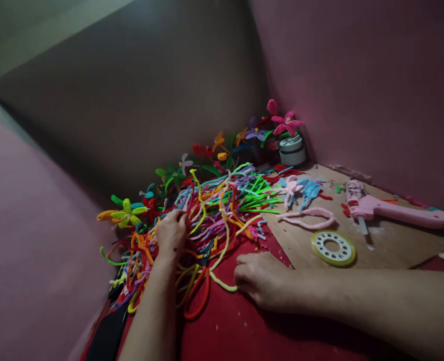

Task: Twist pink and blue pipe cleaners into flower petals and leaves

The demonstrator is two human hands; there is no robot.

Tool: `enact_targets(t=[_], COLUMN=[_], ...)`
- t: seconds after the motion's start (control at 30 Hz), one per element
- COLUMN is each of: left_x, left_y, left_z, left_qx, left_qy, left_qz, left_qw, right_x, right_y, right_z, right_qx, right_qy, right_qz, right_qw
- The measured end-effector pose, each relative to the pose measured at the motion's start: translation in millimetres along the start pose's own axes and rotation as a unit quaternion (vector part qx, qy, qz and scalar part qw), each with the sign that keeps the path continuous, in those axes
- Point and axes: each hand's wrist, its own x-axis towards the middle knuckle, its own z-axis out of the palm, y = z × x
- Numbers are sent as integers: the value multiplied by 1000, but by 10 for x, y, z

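Observation:
My left hand (172,233) reaches into a heap of many-coloured pipe cleaners (207,200). Its fingers are curled together, and what they hold, if anything, is hidden. On the red surface, my right hand (261,278) is closed on the end of a pale yellow pipe cleaner (226,250), which curves back up into the heap. Between the two hands lies a pair of scissors (203,293) with red-orange handles, its blades pointing toward the pile.
A roll of clear tape (334,247) and a pink glue gun (406,210) rest on a brown board (297,245). Pipe-cleaner flowers (127,213) line the back, and a pink flower (287,123) stands over a white container (292,150) near the wall corner.

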Motion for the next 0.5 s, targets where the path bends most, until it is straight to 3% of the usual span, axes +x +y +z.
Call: enact_targets(t=[0.17,0.3,0.5], left_x=[16,-11,-201], left_y=[-55,12,297], left_z=[-21,-26,49], left_qx=[10,4,13], left_qy=[-1,-16,-97], left_qz=[-12,9,164], left_qw=[1000,1000,982], right_x=[-6,-17,-31], right_y=[-3,25,47], right_z=[9,68,102], right_qx=[14,35,32], right_qy=[4,17,23], right_qz=[3,2,-11], right_qw=[1000,999,999])
